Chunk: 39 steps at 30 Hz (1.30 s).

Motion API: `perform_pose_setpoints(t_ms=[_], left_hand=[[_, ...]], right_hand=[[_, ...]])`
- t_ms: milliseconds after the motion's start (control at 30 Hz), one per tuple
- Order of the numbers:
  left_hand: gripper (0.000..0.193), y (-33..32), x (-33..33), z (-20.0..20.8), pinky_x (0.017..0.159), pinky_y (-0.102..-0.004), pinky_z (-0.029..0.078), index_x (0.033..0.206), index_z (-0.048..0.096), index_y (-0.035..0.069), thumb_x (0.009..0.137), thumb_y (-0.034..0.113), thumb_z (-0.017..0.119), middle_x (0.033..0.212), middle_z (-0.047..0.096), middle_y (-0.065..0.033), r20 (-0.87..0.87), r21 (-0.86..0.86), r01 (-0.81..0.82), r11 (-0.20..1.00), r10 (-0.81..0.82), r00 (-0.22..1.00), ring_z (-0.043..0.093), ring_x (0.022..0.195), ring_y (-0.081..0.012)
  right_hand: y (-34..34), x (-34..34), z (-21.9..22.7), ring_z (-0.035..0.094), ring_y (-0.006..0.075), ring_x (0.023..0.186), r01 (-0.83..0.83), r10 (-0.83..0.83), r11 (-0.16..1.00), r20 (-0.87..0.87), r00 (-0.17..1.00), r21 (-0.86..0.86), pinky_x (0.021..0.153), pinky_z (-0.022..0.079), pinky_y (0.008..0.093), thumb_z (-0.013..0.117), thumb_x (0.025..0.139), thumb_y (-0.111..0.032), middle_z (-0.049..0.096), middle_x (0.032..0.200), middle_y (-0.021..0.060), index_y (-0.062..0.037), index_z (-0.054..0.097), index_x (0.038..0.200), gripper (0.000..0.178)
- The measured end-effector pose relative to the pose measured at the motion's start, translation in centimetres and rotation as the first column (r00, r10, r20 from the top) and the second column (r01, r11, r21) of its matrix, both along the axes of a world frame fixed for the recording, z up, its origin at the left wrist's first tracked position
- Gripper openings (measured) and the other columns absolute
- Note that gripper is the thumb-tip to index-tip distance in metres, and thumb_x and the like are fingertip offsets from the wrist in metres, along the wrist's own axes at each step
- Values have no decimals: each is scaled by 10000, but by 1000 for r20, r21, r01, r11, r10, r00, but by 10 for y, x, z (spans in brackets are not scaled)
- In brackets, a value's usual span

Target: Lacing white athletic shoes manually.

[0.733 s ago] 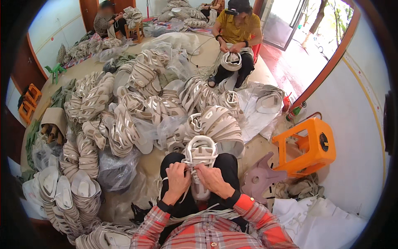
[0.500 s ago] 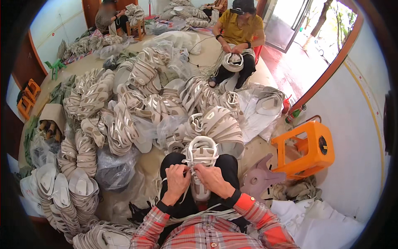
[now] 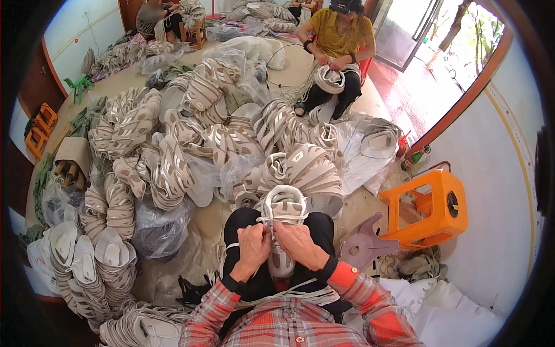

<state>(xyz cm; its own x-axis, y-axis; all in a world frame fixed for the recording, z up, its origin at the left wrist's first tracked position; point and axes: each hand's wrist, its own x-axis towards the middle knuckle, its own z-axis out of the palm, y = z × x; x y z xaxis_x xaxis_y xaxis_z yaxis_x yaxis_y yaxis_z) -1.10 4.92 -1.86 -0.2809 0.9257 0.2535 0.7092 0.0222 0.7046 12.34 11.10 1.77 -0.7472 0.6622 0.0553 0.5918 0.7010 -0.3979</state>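
Observation:
A white shoe upper point(image 3: 284, 209) rests on my lap between my knees, its toe end pointing away from me. My left hand point(image 3: 253, 245) pinches its left side and a thin white cord. My right hand point(image 3: 299, 243) grips the right side close beside it. Both hands touch over the piece's near end, which they partly hide. My sleeves are red plaid with dark cuffs.
Large heaps of white shoe uppers point(image 3: 191, 136) cover the floor ahead and stacks point(image 3: 87, 260) lie to my left. An orange plastic stool point(image 3: 428, 209) stands at my right beside a grey cut-out piece point(image 3: 361, 246). A person in a yellow shirt point(image 3: 338, 40) sits opposite, another person point(image 3: 159, 17) far left.
My hands have shifted slightly on the shoe upper, staying closed on it. The view has tilted a little; the piles and the people stay in place.

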Motion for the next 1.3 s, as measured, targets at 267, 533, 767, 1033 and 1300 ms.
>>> perform_pose_setpoints(t_ms=[267, 533, 767, 1033, 1300], left_hand=[[66, -4, -12, 3, 652, -387, 344, 774, 609, 79, 749, 139, 621, 703, 619, -58, 51, -69, 119, 990, -116, 992, 565, 698, -259], [164, -32, -9, 26, 733, -374, 334, 837, 592, 82, 705, 156, 655, 835, 550, -60, -172, -46, 147, 988, -153, 973, 497, 825, -253], [227, -18, 16, 40, 736, -383, 341, 885, 581, 66, 741, 228, 649, 857, 517, -77, -282, 17, 254, 967, -239, 929, 483, 827, -239], [178, -10, -8, 27, 597, -320, 399, 811, 563, 32, 862, 202, 554, 700, 525, -80, 603, -320, 355, 878, -100, 791, 508, 662, -164], [206, -28, -39, 89, 643, -281, 414, 848, 611, 9, 898, 183, 511, 753, 574, -44, 650, -298, 704, 645, -403, 645, 516, 697, -150]], right_hand=[[7, -9, -3, 593, 290, 494, -126, 117, 987, 91, 989, 99, 445, 450, 384, 555, 751, -113, 569, 551, 150, 52, 467, 830, 203], [22, 89, 81, 616, 330, 611, 83, -97, 995, 309, 946, 60, 515, 465, 433, 519, 780, -72, 570, 625, 166, 9, 474, 772, 93], [19, 60, 39, 585, 223, 603, 19, -306, 851, -466, 830, -526, 561, 487, 299, 544, 845, -99, 570, 1007, 132, -7, 485, 825, 111], [25, -1, 27, 574, 270, 1024, -546, -680, 279, -564, 469, -790, 789, 493, 330, 447, 919, -95, 528, 1111, 136, -35, 431, 969, 80], [16, 4, 13, 576, 258, 1025, -730, -811, 254, -552, 196, -634, 881, 492, 363, 523, 886, -43, 548, 1130, 180, -3, 467, 1096, 221]])
